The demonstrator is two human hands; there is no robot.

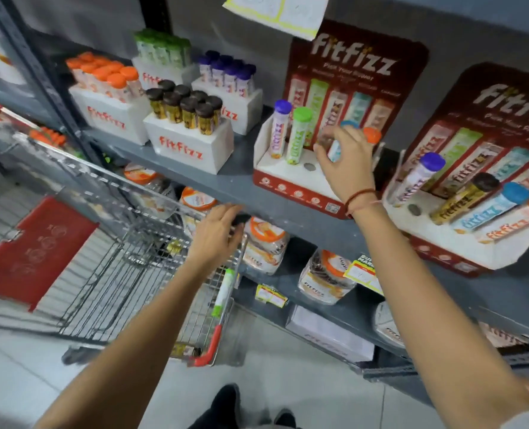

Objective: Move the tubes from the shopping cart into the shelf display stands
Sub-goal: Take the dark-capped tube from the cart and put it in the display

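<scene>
The left display stand (291, 178) on the shelf holds a purple-capped tube (280, 128) and a green-capped tube (298, 134), with an empty hole (309, 166) beside them. My right hand (346, 162) grips a blue-capped tube (334, 151) at this stand; an orange-capped tube (372, 135) shows behind the hand. My left hand (216, 233) is over the shopping cart (117, 243), fingers curled around a dark-capped tube (241, 218). A green tube (224, 292) and a gold one (185, 349) lie in the cart. The right display stand (473, 243) holds several tubes.
White boxes full of tubes (189, 144) stand on the shelf to the left. Packets (325, 280) fill the lower shelf behind the cart. A price tag (363, 270) hangs from the shelf edge. The cart's red flap (34, 252) is at the left. My shoes (226, 404) are on the tiled floor.
</scene>
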